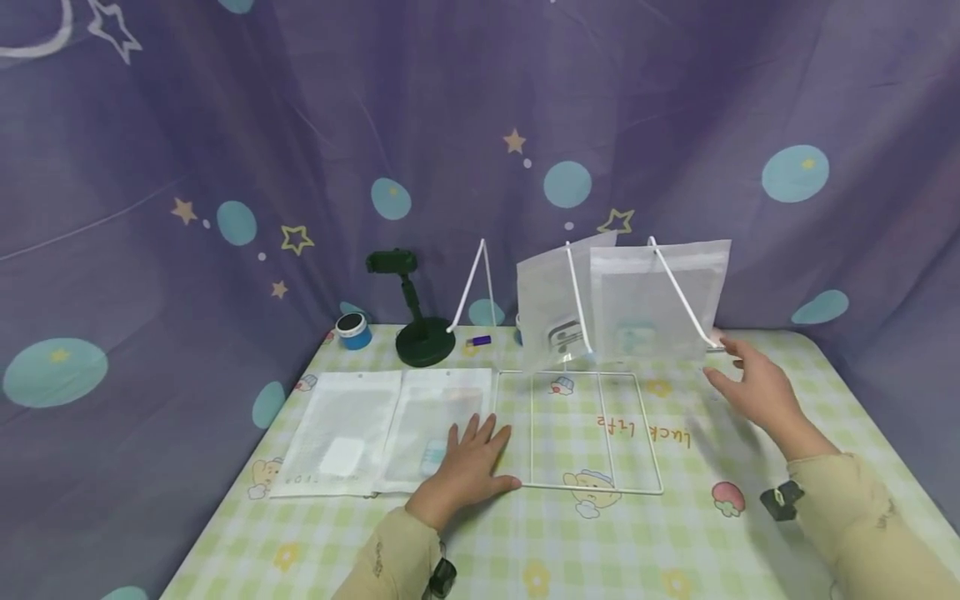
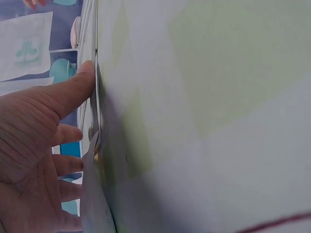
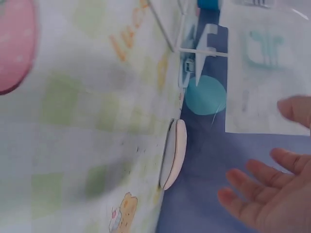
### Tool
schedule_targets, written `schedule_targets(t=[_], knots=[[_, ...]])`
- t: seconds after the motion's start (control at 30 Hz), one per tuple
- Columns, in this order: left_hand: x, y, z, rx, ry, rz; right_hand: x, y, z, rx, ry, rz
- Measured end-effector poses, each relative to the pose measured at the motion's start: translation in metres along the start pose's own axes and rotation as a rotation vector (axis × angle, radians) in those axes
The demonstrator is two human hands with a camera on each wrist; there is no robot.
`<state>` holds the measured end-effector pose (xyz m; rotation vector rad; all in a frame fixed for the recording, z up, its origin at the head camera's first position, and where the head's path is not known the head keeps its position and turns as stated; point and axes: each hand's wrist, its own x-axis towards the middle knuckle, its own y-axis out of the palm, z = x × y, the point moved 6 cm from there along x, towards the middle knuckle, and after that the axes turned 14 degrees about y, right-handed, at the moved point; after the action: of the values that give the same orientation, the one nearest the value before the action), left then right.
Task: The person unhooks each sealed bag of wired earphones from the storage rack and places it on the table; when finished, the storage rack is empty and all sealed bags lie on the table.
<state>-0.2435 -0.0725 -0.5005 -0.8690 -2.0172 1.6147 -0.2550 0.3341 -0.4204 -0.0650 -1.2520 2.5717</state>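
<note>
A white wire rack [image 1: 592,490] stands on the table with upright hooks. A translucent zip bag [image 1: 622,308] with a pale teal-and-white item inside hangs from its right hook. Beside it another bag [image 1: 542,300], with a dark-patterned item low in it, hangs turned at an angle. My left hand [image 1: 463,471] lies with fingers spread over the rack's left base edge, thumb on the wire. Its fingers overlap a flat zip bag [image 1: 442,408]; a second flat bag [image 1: 356,408] lies further left. My right hand [image 1: 761,392] hovers by the right hook's tip, fingers loosely bent, holding nothing.
At the back left stand a blue tub [image 1: 354,337] with a dark-topped lid and a dark green phone stand [image 1: 425,342]. A small purple item [image 1: 478,341] lies behind the rack. A pinkish rounded object [image 3: 175,155] shows in the right wrist view. Purple curtain [image 1: 450,100] surrounds the table.
</note>
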Motion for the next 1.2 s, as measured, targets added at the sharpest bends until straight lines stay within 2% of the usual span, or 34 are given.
schedule_targets(t=[0.23, 0.37, 0.7, 0.93, 1.2], knots=[[-0.001, -0.001, -0.001, 0.012, 0.001, -0.001, 0.022, 0.009, 0.000, 0.230, 0.032, 0.205], [-0.001, -0.003, -0.003, 0.008, 0.001, -0.002, 0.027, 0.014, 0.003, 0.299, 0.020, 0.237], [-0.002, -0.002, -0.004, 0.040, -0.014, 0.009, 0.032, 0.019, 0.012, 0.292, 0.037, 0.190], [-0.002, -0.001, -0.003, 0.038, -0.006, -0.004, 0.027, 0.016, 0.014, 0.233, -0.005, 0.069], [-0.002, -0.001, -0.002, 0.034, -0.009, -0.006, 0.020, 0.015, 0.009, 0.300, -0.018, 0.071]])
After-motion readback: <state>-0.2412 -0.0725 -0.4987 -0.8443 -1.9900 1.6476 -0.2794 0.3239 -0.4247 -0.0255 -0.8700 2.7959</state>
